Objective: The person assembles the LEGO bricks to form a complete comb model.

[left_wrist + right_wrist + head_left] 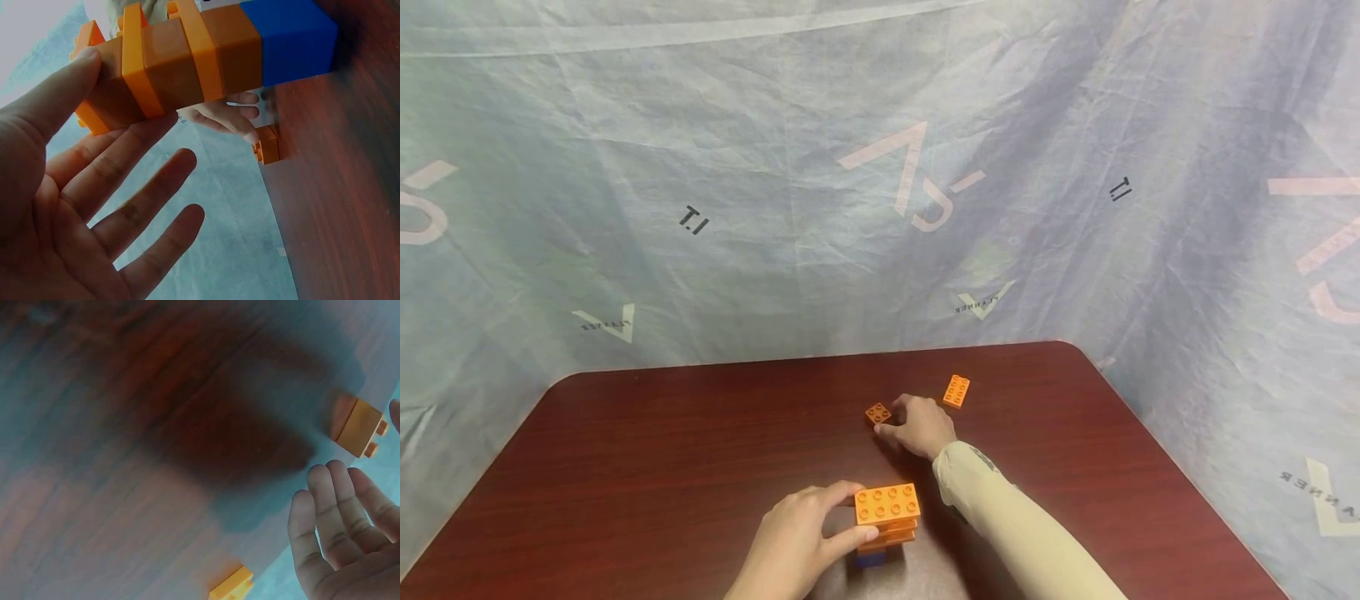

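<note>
My left hand (805,529) pinches the top of a brick tower (887,504) between thumb and fingers. In the left wrist view the tower (169,65) alternates thin bright orange plates with thicker brown-orange bricks, and a blue brick (297,44) forms its base. The ring and little fingers extend free of it. Farther forward, my right hand (921,427) reaches to a small brown-orange four-stud brick (877,413) on the table. In the right wrist view that hand's fingers (334,531) are nearly straight, just beside the brick (359,428), with nothing gripped.
A flat bright orange plate (957,391) lies to the right of and beyond my right hand. The dark red wooden table (662,467) has rounded far corners. A grey printed fabric sheet (775,208) hangs behind the table and along its sides.
</note>
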Demonstrator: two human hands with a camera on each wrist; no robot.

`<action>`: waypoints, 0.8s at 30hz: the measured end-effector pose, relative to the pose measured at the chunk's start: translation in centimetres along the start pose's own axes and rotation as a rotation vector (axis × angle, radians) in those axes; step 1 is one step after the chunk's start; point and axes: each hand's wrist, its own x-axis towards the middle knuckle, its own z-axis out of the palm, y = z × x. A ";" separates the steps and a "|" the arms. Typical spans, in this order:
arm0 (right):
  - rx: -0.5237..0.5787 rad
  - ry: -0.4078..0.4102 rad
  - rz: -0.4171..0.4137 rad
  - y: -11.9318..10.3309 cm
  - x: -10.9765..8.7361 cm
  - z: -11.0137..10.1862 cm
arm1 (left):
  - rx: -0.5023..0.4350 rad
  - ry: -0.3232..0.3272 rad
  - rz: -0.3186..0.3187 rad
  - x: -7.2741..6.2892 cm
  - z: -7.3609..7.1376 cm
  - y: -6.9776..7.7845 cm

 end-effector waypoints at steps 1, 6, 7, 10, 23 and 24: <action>-0.006 -0.004 0.002 -0.1 0.1 0.0 | 0.000 0.001 0.002 0.0 0.0 0.0; -0.030 -0.012 0.005 -0.4 0.5 0.3 | 0.000 0.000 0.005 0.0 0.1 0.0; -0.032 -0.013 0.009 -0.4 0.6 0.4 | -0.001 0.001 0.006 0.0 0.1 0.0; -0.038 -0.015 0.013 -0.5 0.8 0.6 | -0.004 -0.004 0.004 0.0 0.1 0.0; -0.072 -0.024 -0.010 0.3 0.9 0.8 | 0.003 -0.017 -0.013 0.2 -0.1 0.0; -0.068 -0.025 -0.014 0.3 0.8 0.7 | 0.002 -0.020 -0.016 0.2 -0.1 0.0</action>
